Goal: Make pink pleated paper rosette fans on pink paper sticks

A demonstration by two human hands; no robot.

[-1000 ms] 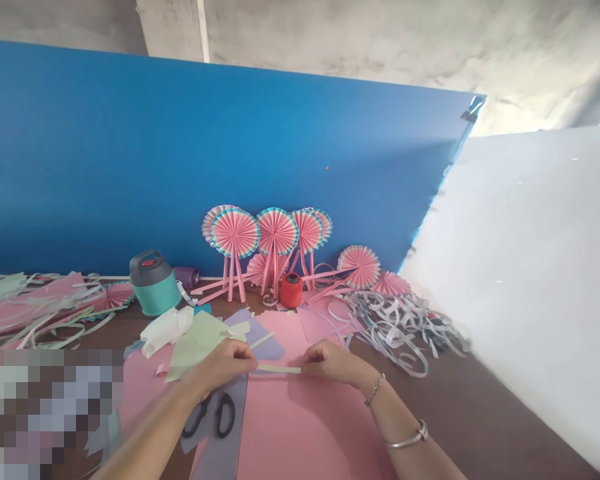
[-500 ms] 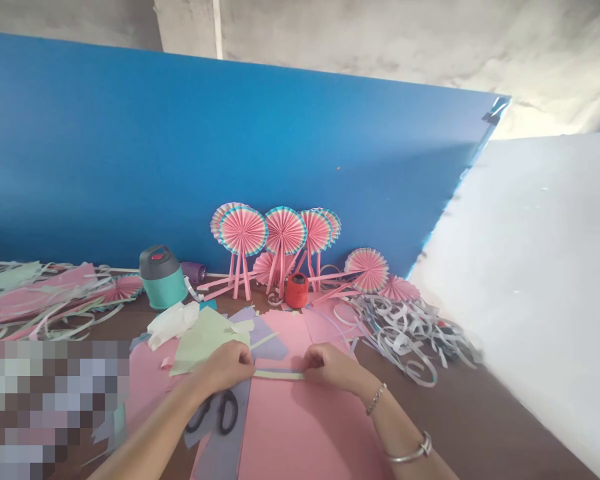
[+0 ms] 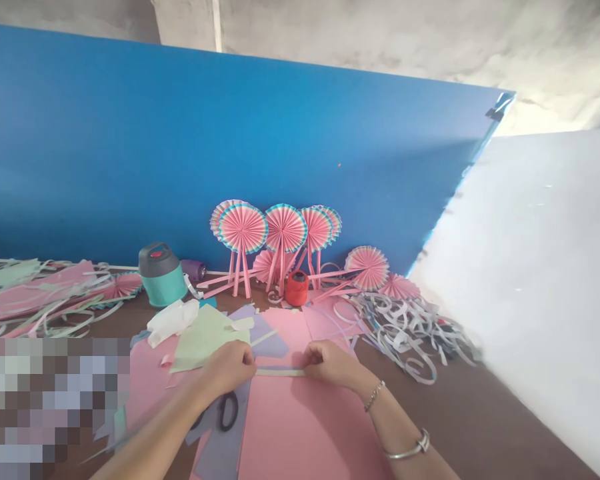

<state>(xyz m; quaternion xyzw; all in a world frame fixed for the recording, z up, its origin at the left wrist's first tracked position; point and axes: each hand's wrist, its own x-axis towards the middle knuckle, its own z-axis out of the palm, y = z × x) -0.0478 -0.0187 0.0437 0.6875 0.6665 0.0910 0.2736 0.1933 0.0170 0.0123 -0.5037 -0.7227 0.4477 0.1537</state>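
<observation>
A narrow pale green paper strip lies across the top edge of a large pink paper sheet. My left hand is closed at the strip's left end, and my right hand pinches its right end. Just beyond the strip runs a thin purple band. Black-handled scissors lie on purple paper under my left forearm, their blades hidden. A light green sheet sits past my left hand, with a purple piece beside it.
Pink pleated paper fans stand along the blue partition. In front of them is a red container. A teal lidded jar and crumpled white tissue are at left. Curled paper strips heap at right, more scraps far left.
Both hands stay at the two ends of the strip and hardly move. The view has tilted very slightly; otherwise things keep their places.
</observation>
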